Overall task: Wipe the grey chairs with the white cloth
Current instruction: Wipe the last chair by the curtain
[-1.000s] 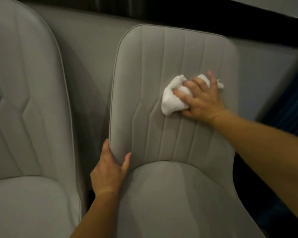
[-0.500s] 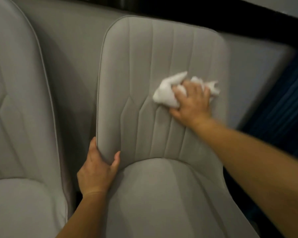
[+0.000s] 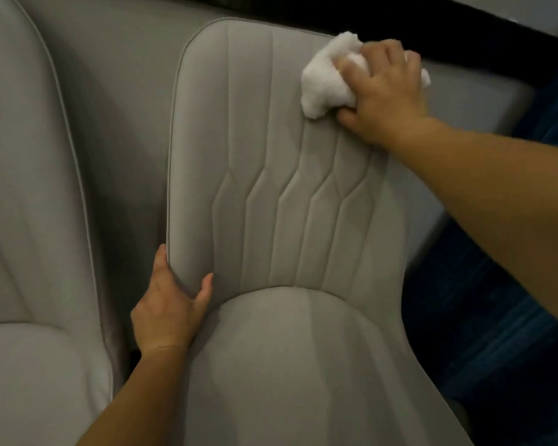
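Your right hand has its grip curled over the bunched white cloth, pressing it against the upper right corner of the grey chair backrest; your fingers cover much of the cloth and its far end pokes out beyond your knuckles. Your left hand clamps the backrest's lower left edge, thumb in front, fingers hidden behind. A second grey chair at left is cut off by the frame. Right of the chair, the dark blue floor is hard to make out.
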